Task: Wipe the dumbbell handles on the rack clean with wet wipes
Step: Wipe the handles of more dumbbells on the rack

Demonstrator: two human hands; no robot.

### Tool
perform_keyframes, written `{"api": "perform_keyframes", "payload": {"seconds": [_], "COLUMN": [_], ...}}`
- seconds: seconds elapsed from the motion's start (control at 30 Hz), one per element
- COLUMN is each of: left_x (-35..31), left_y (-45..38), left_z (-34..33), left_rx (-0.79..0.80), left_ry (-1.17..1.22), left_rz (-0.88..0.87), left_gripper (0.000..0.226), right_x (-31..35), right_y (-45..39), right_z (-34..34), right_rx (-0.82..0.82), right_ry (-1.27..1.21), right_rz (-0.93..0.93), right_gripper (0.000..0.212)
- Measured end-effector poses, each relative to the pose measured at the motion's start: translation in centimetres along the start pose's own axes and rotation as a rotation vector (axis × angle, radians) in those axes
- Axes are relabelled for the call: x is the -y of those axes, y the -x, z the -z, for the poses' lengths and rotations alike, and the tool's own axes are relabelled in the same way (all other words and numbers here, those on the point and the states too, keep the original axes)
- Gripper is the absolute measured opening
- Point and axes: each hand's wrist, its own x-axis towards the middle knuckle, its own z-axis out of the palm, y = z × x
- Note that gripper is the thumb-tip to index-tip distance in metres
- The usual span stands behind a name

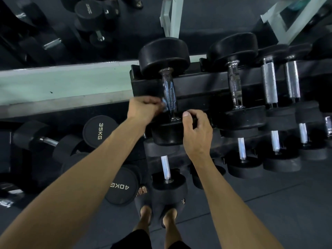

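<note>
At the rack's [197, 83] left end, the left hand [143, 109] pinches a blurred, half-hidden wet wipe [164, 105] against the top dumbbell's handle [168, 92]; the right hand [196, 133], fingers curled, grips its near head [167, 133].

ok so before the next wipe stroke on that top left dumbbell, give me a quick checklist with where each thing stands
1. Wipe in hand: ok. The left hand pinches a small wet wipe.
2. Wipe on the handle: ok. It sits against the lower part of the dumbbell handle.
3. Dumbbell steadied: ok. The right hand curls over the near head.
4. Dumbbell seated on the rack: ok, both heads rest on its rails.
5. Wipe still wet enough: cannot tell, it is blurred and mostly hidden.
6. Upper handle already clean: cannot tell, glare covers it.
</note>
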Motion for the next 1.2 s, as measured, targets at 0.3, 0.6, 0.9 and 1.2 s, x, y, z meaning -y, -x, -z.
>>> {"api": "perform_keyframes", "payload": {"seconds": [0.3,0.6,0.9,1.2], "left_x": [-4.6,-0.4,-0.1,-1.1], "left_y": [-2.0,1.5,2.5,2.0], "left_z": [-1.2,0.2,0.2,-0.2], "left_rx": [-0.086,-0.015,0.014,-0.010], "left_ry": [0.354,-0.190,-0.334,-0.308], "left_rz": [-0.071,-0.134,-0.143,-0.232], "left_gripper": [0.020,0.015,0.012,0.017], "right_x": [0.0,-0.5,-0.6,-0.6], "right_y": [0.0,0.2,0.3,0.1], "right_z": [0.1,1.0,0.7,0.7], "right_rx": [0.020,0.133,0.112,0.110], "right_ry": [0.012,0.097,0.113,0.102], "right_rz": [-0.003,0.103,0.123,0.111], "right_gripper": [0.058,0.075,0.074,0.074]}}
